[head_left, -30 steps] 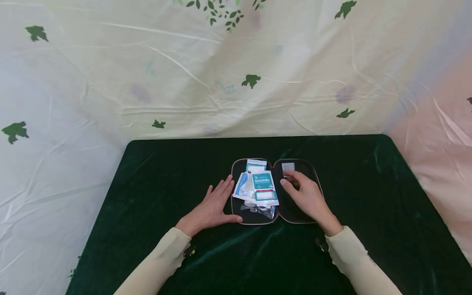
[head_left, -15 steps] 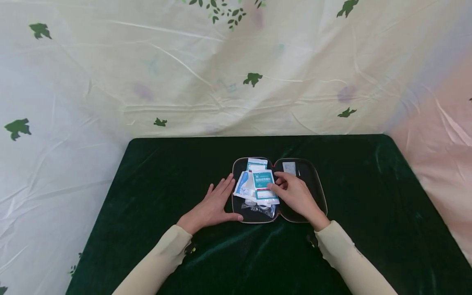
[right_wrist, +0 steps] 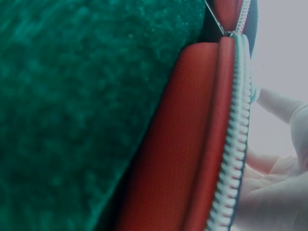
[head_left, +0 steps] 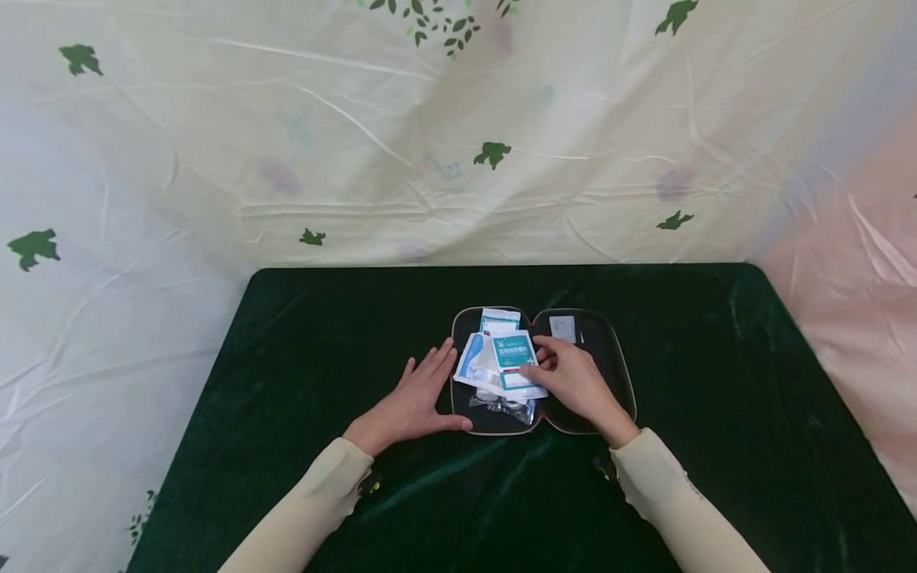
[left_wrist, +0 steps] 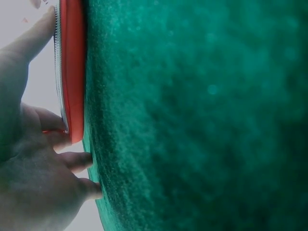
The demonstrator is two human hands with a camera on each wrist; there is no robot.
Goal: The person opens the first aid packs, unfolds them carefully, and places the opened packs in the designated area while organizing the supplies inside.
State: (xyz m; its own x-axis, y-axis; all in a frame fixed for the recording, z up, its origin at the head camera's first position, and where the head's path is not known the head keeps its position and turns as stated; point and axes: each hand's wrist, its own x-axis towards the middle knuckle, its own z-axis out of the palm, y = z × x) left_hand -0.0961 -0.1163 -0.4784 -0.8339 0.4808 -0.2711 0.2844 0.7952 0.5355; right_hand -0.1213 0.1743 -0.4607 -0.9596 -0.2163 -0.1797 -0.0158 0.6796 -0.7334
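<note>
An open zip case [head_left: 616, 362], black inside and red outside [right_wrist: 185, 139], lies on the table with its two halves spread flat. Its left half holds a pile of white, blue and teal packets. My right hand [head_left: 579, 382] pinches the right edge of the topmost white and teal packet [head_left: 513, 350] between thumb and fingers. With fingers spread, my left hand [head_left: 410, 403] rests against the case's left edge, its thumb at the near corner. In the left wrist view, the left fingers [left_wrist: 52, 124] touch the red side [left_wrist: 73, 72] along the zipper.
Under the pile sits a clear plastic bag [head_left: 512, 408] with small items. A small pale packet [head_left: 562, 327] lies in the case's right half, beside a thin white item [head_left: 582, 337]. Dark green velvet [head_left: 322, 342] covers the table; a pale leaf-print cloth [head_left: 401, 183] hangs behind.
My right hand has moved left from the small pale packet to the top teal packet and taken its edge. That packet's lower end has shifted slightly right. My left hand stays in place.
</note>
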